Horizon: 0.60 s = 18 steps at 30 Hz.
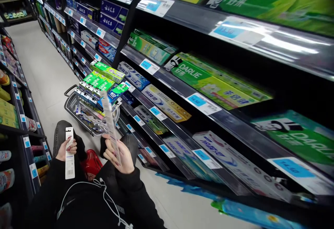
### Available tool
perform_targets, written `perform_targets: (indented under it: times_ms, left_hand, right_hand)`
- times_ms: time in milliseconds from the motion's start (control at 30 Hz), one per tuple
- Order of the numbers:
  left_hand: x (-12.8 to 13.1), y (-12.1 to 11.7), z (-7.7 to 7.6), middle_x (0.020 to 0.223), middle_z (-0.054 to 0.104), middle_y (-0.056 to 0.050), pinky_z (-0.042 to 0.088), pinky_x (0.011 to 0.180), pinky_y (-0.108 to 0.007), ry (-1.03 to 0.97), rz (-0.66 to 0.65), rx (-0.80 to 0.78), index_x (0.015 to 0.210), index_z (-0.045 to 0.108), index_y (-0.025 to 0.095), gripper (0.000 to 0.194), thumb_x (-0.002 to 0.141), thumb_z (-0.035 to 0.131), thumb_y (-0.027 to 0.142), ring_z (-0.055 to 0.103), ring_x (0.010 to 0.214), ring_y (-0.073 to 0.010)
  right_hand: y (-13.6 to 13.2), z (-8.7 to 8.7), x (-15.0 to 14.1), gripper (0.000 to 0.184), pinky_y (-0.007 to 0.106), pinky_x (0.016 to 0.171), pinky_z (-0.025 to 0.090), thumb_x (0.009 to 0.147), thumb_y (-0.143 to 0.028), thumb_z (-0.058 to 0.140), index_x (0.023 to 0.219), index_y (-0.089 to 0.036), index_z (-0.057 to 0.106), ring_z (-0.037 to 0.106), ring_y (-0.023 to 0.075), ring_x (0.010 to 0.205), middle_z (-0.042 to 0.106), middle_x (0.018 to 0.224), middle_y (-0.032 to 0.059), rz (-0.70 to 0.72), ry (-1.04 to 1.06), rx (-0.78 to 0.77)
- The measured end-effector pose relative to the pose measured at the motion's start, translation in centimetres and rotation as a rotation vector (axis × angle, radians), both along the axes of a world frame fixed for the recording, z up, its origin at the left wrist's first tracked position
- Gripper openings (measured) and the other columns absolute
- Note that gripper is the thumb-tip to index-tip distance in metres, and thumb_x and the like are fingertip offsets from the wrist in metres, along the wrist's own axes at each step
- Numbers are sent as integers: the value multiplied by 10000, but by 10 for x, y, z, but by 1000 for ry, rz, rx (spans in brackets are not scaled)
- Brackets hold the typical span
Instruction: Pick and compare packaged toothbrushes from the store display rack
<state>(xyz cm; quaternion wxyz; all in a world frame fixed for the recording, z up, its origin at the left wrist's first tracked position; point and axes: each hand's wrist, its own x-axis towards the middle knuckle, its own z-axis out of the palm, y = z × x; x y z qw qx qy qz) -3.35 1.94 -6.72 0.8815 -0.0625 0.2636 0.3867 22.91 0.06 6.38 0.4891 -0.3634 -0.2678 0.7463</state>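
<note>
My left hand (66, 149) grips a long white packaged toothbrush card (69, 156), held upright over my left knee. My right hand (120, 156) is closed on a stack of several similar flat toothbrush packs (110, 121), which stick up and away toward the basket. Both hands hover above my dark trousers as I sit low in a shop aisle. A grey wire shopping basket (70, 104) stands on the floor just beyond my knees, piled high with green and blue toothpaste boxes (100, 81).
Shelves of toothpaste boxes with blue price tags (196, 100) run along the right. More shelving (23, 117) lines the left. A red object (92, 163) lies between my legs. White earphone cable (106, 201) crosses my black top. The pale floor (39, 65) stretches away ahead.
</note>
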Motion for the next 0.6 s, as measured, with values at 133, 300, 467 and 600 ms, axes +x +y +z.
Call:
perform_targets:
  times_ms: [133,300,467,600]
  left_hand:
    - [1,-1,-1,479,227,79,207,348,-112,-18,12,-17,780,478,124,190,888,436,275,231,347,-27]
    - [1,-1,-5,494,225,75,190,342,-111,-48,5,-38,776,481,133,218,895,413,302,205,349,-27]
    - [5,-1,-5,485,227,71,182,344,-104,-69,16,-40,765,491,122,261,900,389,320,200,362,-29]
    - [9,0,1,515,266,55,222,362,-117,-48,56,-28,756,498,101,294,863,434,367,255,405,-39]
  right_hand:
    - [10,-14,-2,414,284,725,461,757,-283,464,1161,-193,488,583,153,757,603,930,32,-35,-645,209]
    - [40,-61,-35,416,344,889,420,792,-181,420,1207,-166,446,573,217,977,613,1072,88,197,-1150,306]
    - [115,-114,-105,316,271,929,375,845,-92,382,1133,-131,505,547,178,1029,594,1083,111,395,-1355,311]
    - [180,-131,-144,332,356,877,396,897,-183,393,1210,-102,467,550,227,999,492,1188,212,421,-1431,264]
